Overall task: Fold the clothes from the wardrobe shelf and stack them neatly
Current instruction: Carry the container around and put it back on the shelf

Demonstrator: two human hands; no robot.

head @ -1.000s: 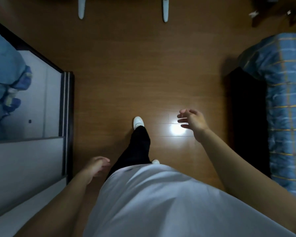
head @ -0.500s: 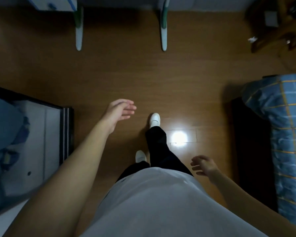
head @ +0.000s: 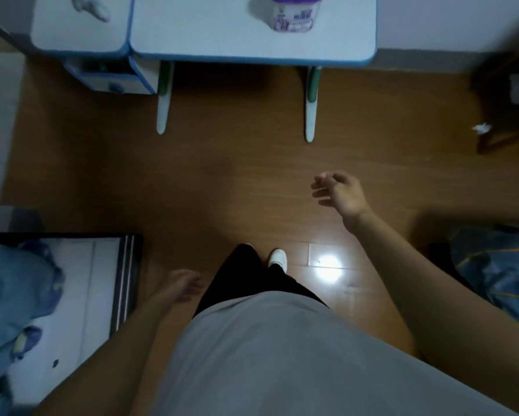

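Head view.

- Left hand [head: 181, 285]: 7 o'clock, low, just beside the dark trousers [head: 246, 274]. It is blurred, with fingers loosely curled, and it holds nothing.
- Right hand [head: 341, 193]: 2 o'clock, raised over the wooden floor [head: 222, 181]. The fingers are relaxed and parted, and it holds nothing.
- Blue clothes [head: 9, 295]: crumpled heap at 8 o'clock on a white surface with a dark-framed edge, possibly a shelf, though the blur leaves it unsettled. They are well apart from both hands.
- Desk [head: 222, 40]: 12 o'clock, pale top with blue rim. A purple-lidded tub [head: 292, 13] stands on it.
- White shoe [head: 277, 258]: 6 o'clock, just beside a bright glare patch [head: 327, 267].
- Blue plaid bedding [head: 498, 265]: 4 o'clock.
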